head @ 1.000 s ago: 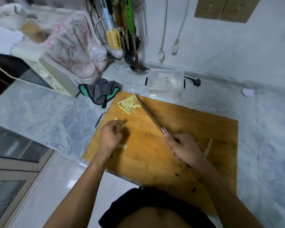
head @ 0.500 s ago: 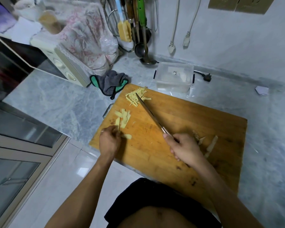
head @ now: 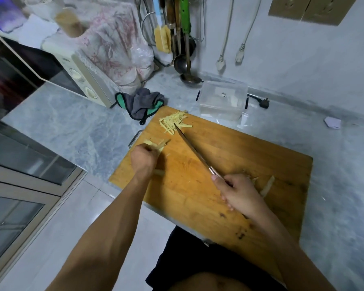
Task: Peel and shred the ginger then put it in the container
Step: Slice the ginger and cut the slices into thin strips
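gripping one knife [head: 194, 153] in the right hand [head: 239, 193], pinching several ginger slices [head: 157, 144] in the left hand [head: 143, 157], leaving one shred pile [head: 173, 122] beside one container [head: 222, 100].

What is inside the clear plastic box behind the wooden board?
The clear plastic container shows no ginger inside, only a tiny dark speck on its top. The yellow ginger shreds lie on the wooden cutting board. Whether a lid covers the container is unclear.

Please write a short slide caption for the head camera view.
Right hand holds knife over cutting board; left hand gathers ginger slices beside shredded ginger.
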Demonstrator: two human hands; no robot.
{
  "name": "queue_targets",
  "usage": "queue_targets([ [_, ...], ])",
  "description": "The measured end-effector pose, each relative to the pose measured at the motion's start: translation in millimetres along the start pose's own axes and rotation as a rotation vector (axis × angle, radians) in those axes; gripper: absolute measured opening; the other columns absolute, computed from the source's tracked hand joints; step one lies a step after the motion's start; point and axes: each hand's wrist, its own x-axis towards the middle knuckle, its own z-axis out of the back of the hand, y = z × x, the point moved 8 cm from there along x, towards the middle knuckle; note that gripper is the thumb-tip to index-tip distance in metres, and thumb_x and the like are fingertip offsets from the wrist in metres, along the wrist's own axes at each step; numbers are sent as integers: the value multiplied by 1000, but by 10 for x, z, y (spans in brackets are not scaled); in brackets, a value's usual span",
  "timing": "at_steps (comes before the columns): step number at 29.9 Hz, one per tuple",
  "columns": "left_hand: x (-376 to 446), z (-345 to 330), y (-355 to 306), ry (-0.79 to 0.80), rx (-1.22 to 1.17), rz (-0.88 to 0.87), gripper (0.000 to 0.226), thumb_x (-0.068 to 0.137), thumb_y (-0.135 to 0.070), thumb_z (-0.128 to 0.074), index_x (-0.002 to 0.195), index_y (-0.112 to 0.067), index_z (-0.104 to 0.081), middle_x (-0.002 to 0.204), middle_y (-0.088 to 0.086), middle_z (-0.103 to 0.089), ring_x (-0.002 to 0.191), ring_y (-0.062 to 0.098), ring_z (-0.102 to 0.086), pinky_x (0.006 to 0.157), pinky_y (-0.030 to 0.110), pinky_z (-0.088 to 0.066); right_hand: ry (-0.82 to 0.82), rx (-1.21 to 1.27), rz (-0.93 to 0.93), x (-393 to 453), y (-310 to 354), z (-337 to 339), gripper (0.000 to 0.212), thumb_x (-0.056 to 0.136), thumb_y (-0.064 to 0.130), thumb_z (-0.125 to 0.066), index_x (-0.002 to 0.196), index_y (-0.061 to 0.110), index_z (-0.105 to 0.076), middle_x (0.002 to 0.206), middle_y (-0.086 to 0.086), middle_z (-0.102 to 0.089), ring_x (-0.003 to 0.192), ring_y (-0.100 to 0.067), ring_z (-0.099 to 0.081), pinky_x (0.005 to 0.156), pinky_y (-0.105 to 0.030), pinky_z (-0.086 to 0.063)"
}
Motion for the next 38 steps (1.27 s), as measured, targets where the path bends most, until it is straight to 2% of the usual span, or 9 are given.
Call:
queue_targets([
  [4, -329, 8, 121, 34, -274, 52, 17, 85, -15, -74, 69, -19, -71, 69, -4, -68, 70, 17, -66, 68, 29, -55, -23, 39, -3, -15, -35, 54, 52, 97, 52, -53, 68, 9, -57, 56, -2, -58, 47, -17, -54, 47, -29, -47],
  [8, -749, -330, 322, 197, -394, 211, 8, 80, -18, -81, 75, -14, -76, 69, 3, -74, 60, 15, -64, 68, 31, -58, -64, 77, -19, -17, -101, 66, 53, 97, 50, -54, 70, 6, -61, 53, 1, -59, 45, -17, -55, 47, -30, -48],
  [12, -891, -550, 166, 318, -174, 9, 26, 81, -35, -79, 66, -15, -75, 61, 0, -71, 55, 20, -65, 64, 32, -57, -96, 77, -18, -12, -134, 48, 55, 97, 51, -54, 72, 3, -62, 53, 0, -60, 45, -18, -55, 47, -31, -48],
  [15, -779, -445, 60, 274, 6, -109, 37, 85, -49, -71, 70, -16, -75, 65, -2, -71, 63, 19, -65, 64, 28, -51, -88, 80, -40, -33, -174, 47, 56, 97, 53, -53, 73, 3, -62, 55, -1, -60, 47, -18, -56, 50, -31, -48],
  [19, -410, -191, -12, 110, 82, -188, 20, 92, -37, -65, 104, -22, -73, 90, -4, -72, 74, 17, -68, 74, 31, -58, -86, 91, -66, -36, -225, 42, 54, 97, 54, -53, 73, 6, -61, 56, -1, -60, 48, -18, -55, 50, -31, -48],
  [22, -117, -124, -20, 46, 226, -203, 18, 91, -30, -55, 102, -23, -67, 93, 6, -71, 71, 25, -69, 71, 40, -60, -87, 98, -76, -35, -228, 22, 53, 97, 53, -53, 74, 6, -62, 57, -2, -60, 48, -18, -55, 50, -31, -48],
  [25, 31, -121, -89, 22, 347, -188, 19, 92, -19, -58, 104, -16, -71, 95, 8, -69, 83, 27, -66, 72, 35, -56, -83, 84, -86, -46, -232, 6, 56, 96, 55, -53, 77, 3, -62, 58, -2, -61, 49, -18, -56, 51, -31, -50],
  [33, 149, -150, -138, 256, 221, -26, 5, 74, 0, -69, 77, -3, -67, 74, 8, -64, 70, 20, -61, 49, 27, -44, -63, 52, -100, -31, -235, -20, 53, 95, 57, -53, 77, 9, -63, 58, 0, -60, 48, -15, -56, 51, -28, -50],
  [38, 107, -154, -110, 181, 108, -116, 13, 82, -7, -68, 77, -18, -68, 84, 1, -66, 86, 22, -65, 63, 28, -52, -76, 82, -108, -37, -235, -14, 53, 96, 56, -53, 83, 6, -66, 59, 0, -60, 48, -12, -54, 49, -26, -48],
])
